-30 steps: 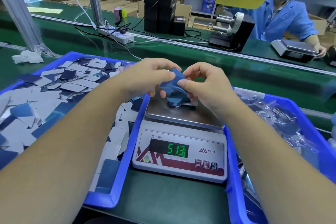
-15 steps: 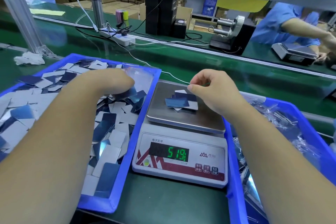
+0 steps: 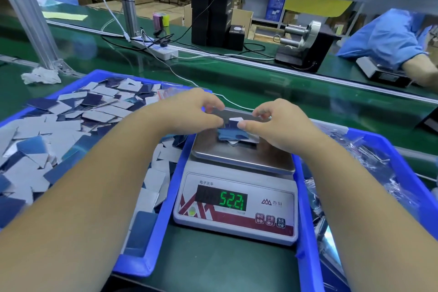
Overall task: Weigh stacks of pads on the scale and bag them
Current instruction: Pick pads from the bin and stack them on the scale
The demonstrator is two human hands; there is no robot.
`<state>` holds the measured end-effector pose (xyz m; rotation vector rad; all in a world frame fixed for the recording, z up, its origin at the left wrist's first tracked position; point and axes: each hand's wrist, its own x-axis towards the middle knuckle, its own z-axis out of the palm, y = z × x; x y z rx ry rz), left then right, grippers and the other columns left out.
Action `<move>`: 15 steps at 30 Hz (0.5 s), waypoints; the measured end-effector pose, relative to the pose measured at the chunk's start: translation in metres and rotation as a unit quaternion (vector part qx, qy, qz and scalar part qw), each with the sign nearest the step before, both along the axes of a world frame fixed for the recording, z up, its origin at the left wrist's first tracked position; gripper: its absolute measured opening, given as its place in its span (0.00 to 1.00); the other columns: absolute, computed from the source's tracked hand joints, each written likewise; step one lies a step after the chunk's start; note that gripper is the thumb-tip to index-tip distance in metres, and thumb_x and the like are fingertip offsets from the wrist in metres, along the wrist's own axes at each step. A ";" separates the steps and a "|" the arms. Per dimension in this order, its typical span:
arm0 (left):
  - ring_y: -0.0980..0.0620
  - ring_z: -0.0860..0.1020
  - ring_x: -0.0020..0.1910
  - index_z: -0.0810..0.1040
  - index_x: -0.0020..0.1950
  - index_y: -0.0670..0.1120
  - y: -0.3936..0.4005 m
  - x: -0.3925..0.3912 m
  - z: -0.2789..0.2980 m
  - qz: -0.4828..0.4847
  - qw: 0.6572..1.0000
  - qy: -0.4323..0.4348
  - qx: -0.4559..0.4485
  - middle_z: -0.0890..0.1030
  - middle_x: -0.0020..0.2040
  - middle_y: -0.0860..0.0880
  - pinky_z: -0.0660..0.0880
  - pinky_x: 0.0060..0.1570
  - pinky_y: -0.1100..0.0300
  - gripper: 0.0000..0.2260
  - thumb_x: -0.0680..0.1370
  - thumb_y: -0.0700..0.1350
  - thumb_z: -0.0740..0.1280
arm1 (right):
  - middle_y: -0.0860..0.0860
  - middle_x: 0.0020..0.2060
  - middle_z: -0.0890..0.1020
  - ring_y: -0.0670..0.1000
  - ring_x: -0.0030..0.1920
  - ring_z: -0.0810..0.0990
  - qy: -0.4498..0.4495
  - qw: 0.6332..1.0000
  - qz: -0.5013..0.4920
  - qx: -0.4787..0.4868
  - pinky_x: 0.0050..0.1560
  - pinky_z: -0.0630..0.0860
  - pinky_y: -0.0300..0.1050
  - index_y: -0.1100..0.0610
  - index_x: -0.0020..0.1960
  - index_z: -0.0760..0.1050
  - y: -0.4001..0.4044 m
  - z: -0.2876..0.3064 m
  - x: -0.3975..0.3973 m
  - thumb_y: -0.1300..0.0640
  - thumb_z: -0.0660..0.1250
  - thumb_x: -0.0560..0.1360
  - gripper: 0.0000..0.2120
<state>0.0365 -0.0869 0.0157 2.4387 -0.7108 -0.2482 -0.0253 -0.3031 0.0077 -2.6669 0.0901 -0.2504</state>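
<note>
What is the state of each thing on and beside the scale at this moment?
scale: switched on, display lit green
stack of pads: on the platter, untidy
left hand: pinches a pad
right hand: touches the stack
left bin: filled with loose pads
right bin: holds bagged pads

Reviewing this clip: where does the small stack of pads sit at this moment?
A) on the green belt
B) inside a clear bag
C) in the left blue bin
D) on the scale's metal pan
D: the stack of pads lies on the metal pan of the scale, with the left hand and right hand at its edges.
</note>
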 end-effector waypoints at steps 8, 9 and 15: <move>0.51 0.60 0.67 0.71 0.72 0.53 -0.020 -0.005 -0.005 -0.101 0.989 -0.038 0.100 0.66 0.68 0.54 0.63 0.67 0.48 0.21 0.79 0.53 0.66 | 0.52 0.30 0.73 0.52 0.33 0.68 0.084 0.996 0.015 -0.014 0.34 0.65 0.46 0.62 0.40 0.76 0.006 0.009 -0.005 0.35 0.76 0.63 0.29; 0.50 0.61 0.67 0.72 0.71 0.52 -0.021 -0.005 -0.006 -0.110 0.987 -0.041 0.111 0.67 0.69 0.54 0.63 0.68 0.47 0.20 0.79 0.53 0.66 | 0.52 0.30 0.72 0.52 0.33 0.68 0.089 0.996 0.016 -0.008 0.34 0.64 0.45 0.63 0.40 0.75 0.007 0.010 -0.005 0.37 0.77 0.63 0.29; 0.58 0.68 0.61 0.68 0.73 0.58 -0.017 0.000 -0.005 -0.121 0.989 -0.021 0.077 0.71 0.62 0.61 0.65 0.53 0.64 0.24 0.78 0.57 0.68 | 0.50 0.29 0.66 0.51 0.32 0.62 0.142 0.989 0.039 0.026 0.34 0.59 0.45 0.55 0.34 0.68 0.012 0.017 -0.001 0.44 0.79 0.64 0.23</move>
